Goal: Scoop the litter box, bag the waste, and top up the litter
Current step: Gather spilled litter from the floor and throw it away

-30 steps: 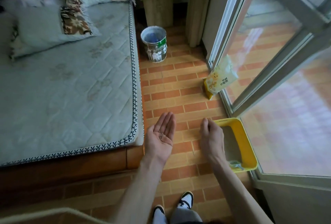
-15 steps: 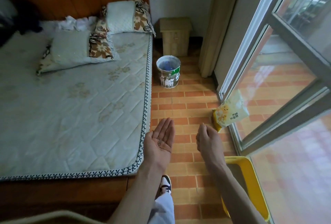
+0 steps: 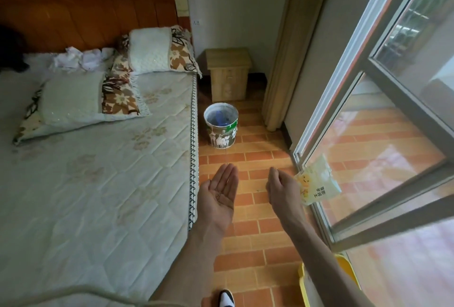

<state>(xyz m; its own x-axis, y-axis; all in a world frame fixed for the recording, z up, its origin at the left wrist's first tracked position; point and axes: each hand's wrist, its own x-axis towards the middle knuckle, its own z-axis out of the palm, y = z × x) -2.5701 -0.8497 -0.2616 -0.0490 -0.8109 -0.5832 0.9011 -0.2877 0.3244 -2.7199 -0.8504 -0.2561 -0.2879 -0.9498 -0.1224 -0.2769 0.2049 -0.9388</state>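
Note:
My left hand (image 3: 219, 192) is held out flat, palm up, with a few small dark bits of litter lying on the palm. My right hand (image 3: 280, 187) hangs beside it, fingers loosely curled and holding nothing. A yellow-and-white litter bag (image 3: 318, 184) leans against the window frame just right of my right hand. Only a corner of the yellow litter box (image 3: 303, 282) shows at the bottom right, mostly behind my right forearm. A round bin (image 3: 221, 126) with a blue liner stands on the tiled floor ahead, beside the bed.
A bed with a quilted mattress (image 3: 98, 171) and pillows fills the left side. A small wooden cabinet (image 3: 228, 74) stands against the back wall. A glass sliding door (image 3: 368, 134) runs along the right. My shoe (image 3: 226, 298) shows at the bottom.
The view has lifted and moved forward: the bin and bed head are nearer centre, and the litter box has slid to the bottom right edge. My hands keep their poses.

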